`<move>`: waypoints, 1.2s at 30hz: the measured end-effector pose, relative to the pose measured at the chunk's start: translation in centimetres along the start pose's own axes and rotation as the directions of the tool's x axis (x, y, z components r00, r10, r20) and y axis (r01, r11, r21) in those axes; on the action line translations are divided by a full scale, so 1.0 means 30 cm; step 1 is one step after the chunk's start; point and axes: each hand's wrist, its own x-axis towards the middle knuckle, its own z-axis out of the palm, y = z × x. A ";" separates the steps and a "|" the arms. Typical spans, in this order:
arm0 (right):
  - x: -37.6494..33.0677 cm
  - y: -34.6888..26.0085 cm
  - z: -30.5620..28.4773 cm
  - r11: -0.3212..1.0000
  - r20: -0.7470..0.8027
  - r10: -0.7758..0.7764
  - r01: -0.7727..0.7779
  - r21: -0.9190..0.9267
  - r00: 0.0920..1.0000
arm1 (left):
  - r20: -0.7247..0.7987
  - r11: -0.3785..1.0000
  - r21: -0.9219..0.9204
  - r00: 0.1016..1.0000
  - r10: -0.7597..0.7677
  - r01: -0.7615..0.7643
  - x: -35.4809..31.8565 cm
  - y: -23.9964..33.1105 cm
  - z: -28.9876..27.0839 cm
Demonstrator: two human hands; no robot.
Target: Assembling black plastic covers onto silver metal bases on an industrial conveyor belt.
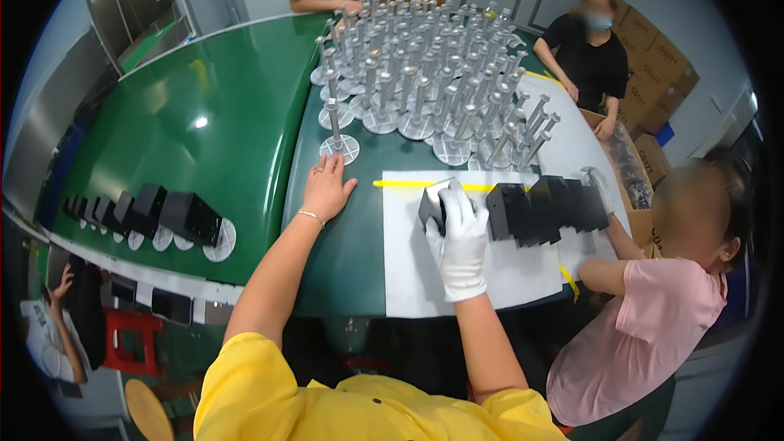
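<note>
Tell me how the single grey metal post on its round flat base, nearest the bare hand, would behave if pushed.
The grey metal post on a round base probably slides upright if pushed low, as the base is wide. Pushed high, the tall post may tip. It looks stiff.

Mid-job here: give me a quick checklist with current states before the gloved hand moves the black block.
1. Right hand gripping the black block: ok, gloved fingers lie over it on the white sheet.
2. Left hand out of the way: ok, flat on the green table, holding nothing.
3. Nearest metal stand upright: ok, just beyond the left hand's fingertips.
4. Row of black blocks apart from the held block: ok, a small gap shows.
5. Co-worker's hand out of the path: not ok, it is at the row's far end.
6. Block's underside seated flat: cannot tell, glove hides it.
</note>
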 end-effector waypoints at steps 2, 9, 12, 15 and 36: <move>0.030 -0.009 -0.009 0.996 0.106 0.069 -0.063 -0.065 0.992 | 0.002 0.999 -0.010 0.999 0.033 -0.033 -0.159 0.051 -0.067; 0.111 0.004 0.047 0.986 0.240 0.117 -0.083 -0.146 0.964 | -0.075 0.970 -0.221 0.993 0.091 -0.105 -0.733 0.205 -0.215; 0.162 -0.124 -0.019 0.938 -0.103 -0.109 0.137 0.319 0.989 | -0.089 0.973 -0.216 0.994 0.067 -0.085 -0.775 0.218 -0.240; 0.195 -0.386 -0.131 0.799 -0.260 -0.215 0.323 0.507 0.941 | -0.075 0.978 -0.197 0.995 0.058 -0.072 -0.797 0.217 -0.239; 0.162 0.127 -0.061 0.985 0.135 0.128 -0.142 0.101 0.983 | -0.258 0.984 0.157 0.965 -0.044 0.086 -0.649 -0.075 -0.111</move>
